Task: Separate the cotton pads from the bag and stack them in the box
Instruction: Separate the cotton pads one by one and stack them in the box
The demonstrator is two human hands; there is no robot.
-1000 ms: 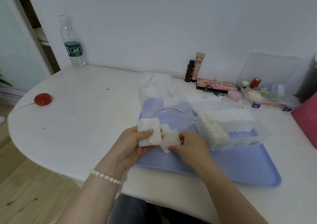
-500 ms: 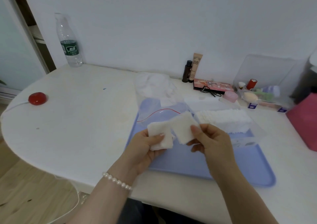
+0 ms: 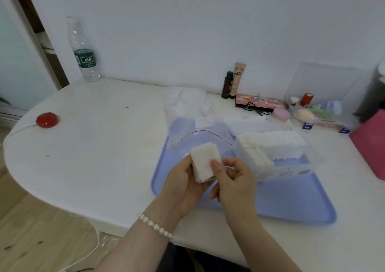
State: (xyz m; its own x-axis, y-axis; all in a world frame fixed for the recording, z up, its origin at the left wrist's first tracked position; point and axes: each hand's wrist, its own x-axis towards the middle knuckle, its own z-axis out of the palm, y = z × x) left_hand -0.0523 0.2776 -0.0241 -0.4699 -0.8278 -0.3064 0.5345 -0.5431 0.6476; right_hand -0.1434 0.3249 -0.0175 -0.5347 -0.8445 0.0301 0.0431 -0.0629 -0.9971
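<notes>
- A small sheaf of cotton pads [image 3: 205, 163] sits between both hands above the near-left part of the blue tray [image 3: 291, 205], just left of the box. The layers are too thin and pressed together to count.
- The left hand [image 3: 183, 185] cradles the sheaf from beneath and the left, fingers curled round its lower edge; the right hand [image 3: 233, 180] pinches its right edge, thumb on the front face, other fingers folded behind.
- These pads look soft, light and fluffy — they would bend or peel apart under a careless tug. My judgement is that the flat faces are the place to hold, thumb one side and fingers the other, with light pressure so the edges stay squared.
- One clear box [image 3: 277, 167] rests on the tray, already holding two rows of pads [image 3: 270, 144] on edge: a long row along the back and a shorter row at its near-left end. Room seems to remain at the near side.
- One clear zip bag [image 3: 198, 134] with a red seal line lies open, half on the tray, behind the hands; more white pads show at its far end.
- Farther out on the white table [image 3: 93, 147]: one water bottle [image 3: 84, 51], one red round object [image 3: 46, 120] on a cord, two cosmetic tubes [image 3: 234, 82], one flat palette [image 3: 260, 103], one pink jar [image 3: 281, 115] — and one clear organiser [image 3: 325, 105] of small items, whose contents I cannot count.
</notes>
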